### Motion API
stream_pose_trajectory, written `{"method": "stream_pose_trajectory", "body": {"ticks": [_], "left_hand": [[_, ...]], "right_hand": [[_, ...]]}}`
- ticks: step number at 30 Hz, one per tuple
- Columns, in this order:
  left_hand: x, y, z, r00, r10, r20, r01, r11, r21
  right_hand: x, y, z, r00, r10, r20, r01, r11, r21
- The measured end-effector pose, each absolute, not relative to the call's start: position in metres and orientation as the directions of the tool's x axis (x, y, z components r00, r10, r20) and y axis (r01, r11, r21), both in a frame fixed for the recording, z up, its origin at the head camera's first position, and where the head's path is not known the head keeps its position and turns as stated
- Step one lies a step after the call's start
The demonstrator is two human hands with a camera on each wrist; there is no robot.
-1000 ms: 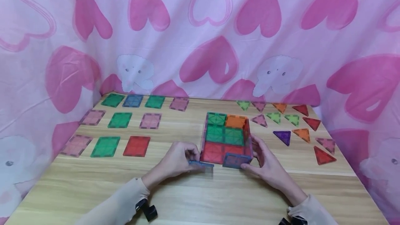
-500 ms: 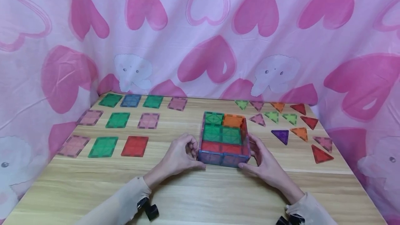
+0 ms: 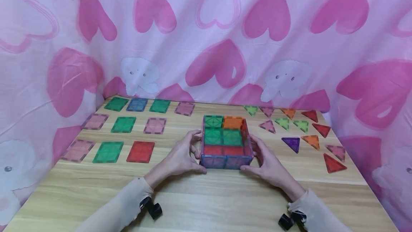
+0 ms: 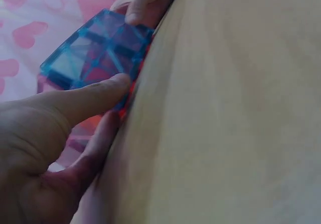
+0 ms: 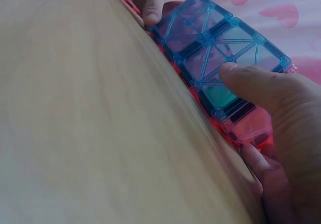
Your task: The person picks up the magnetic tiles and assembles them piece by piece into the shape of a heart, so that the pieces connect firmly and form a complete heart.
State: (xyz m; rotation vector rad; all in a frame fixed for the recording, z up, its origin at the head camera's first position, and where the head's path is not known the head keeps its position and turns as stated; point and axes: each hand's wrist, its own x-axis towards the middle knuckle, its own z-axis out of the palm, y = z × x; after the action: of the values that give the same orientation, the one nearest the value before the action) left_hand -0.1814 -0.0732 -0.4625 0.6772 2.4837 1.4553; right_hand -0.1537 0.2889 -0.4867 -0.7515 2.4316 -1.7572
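An open-topped box of translucent magnetic tiles (image 3: 223, 137) stands on the table between my hands. Green, orange and red tiles show inside it, and two blue square tiles (image 3: 212, 162) form its front wall. My left hand (image 3: 181, 155) grips the front left corner, thumb at the front and fingers along the side. At the opposite corner my right hand (image 3: 268, 164) does the same, its thumb (image 5: 241, 76) on a blue tile in the right wrist view. The left wrist view has my left thumb (image 4: 113, 85) against the blue front. Some fingertips are hidden behind the side walls.
Loose square tiles, such as a red one (image 3: 140, 151) and a green one (image 3: 108, 152), lie in rows on the left of the wooden table (image 3: 206, 203). Several triangle tiles, including a purple one (image 3: 291, 144), lie on the right. A pink heart-patterned curtain (image 3: 215, 63) surrounds the table.
My left hand has set a blue square tile upright into the front wall, beside the other blue one. Both hands and the box have since shifted slightly to the left.
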Motion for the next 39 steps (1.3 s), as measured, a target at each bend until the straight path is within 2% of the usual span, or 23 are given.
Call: {"method": "stream_pose_trajectory", "body": {"ticks": [3, 5, 7, 11, 13, 20, 24, 28, 34, 39], "left_hand": [[-0.192, -0.083, -0.451, -0.835, 0.55, -0.018, 0.267, 0.433, 0.861], [-0.205, -0.091, -0.443, -0.83, 0.555, -0.051, 0.278, 0.491, 0.826], [-0.224, -0.097, -0.436, -0.838, 0.545, -0.009, 0.353, 0.555, 0.753], [-0.265, -0.103, -0.436, -0.849, 0.503, 0.163, 0.497, 0.654, 0.57], [-0.28, -0.104, -0.442, -0.846, 0.492, 0.206, 0.523, 0.685, 0.507], [-0.292, -0.102, -0.458, -0.88, 0.459, 0.121, 0.462, 0.772, 0.436], [-0.291, -0.1, -0.454, -0.851, 0.499, 0.167, 0.52, 0.749, 0.41], [-0.289, -0.1, -0.452, -0.821, 0.529, 0.215, 0.567, 0.711, 0.417], [-0.289, -0.105, -0.456, -0.889, 0.427, 0.165, 0.451, 0.753, 0.479], [-0.294, -0.11, -0.457, -0.903, 0.396, 0.168, 0.421, 0.737, 0.528]], "right_hand": [[-0.149, 0.289, -0.486, -0.896, -0.386, 0.219, -0.338, 0.275, -0.9], [-0.147, 0.29, -0.485, -0.904, -0.371, 0.211, -0.328, 0.289, -0.899], [-0.147, 0.29, -0.485, -0.908, -0.364, 0.21, -0.323, 0.287, -0.902], [-0.149, 0.29, -0.485, -0.901, -0.377, 0.216, -0.326, 0.257, -0.91], [-0.15, 0.288, -0.485, -0.895, -0.39, 0.218, -0.325, 0.235, -0.916], [-0.149, 0.284, -0.486, -0.899, -0.389, 0.2, -0.3, 0.218, -0.928], [-0.149, 0.286, -0.486, -0.907, -0.373, 0.196, -0.299, 0.242, -0.923], [-0.151, 0.29, -0.487, -0.892, -0.399, 0.214, -0.351, 0.309, -0.884], [-0.154, 0.296, -0.488, -0.88, -0.423, 0.217, -0.392, 0.387, -0.834], [-0.153, 0.297, -0.487, -0.884, -0.417, 0.21, -0.385, 0.394, -0.834]]}}
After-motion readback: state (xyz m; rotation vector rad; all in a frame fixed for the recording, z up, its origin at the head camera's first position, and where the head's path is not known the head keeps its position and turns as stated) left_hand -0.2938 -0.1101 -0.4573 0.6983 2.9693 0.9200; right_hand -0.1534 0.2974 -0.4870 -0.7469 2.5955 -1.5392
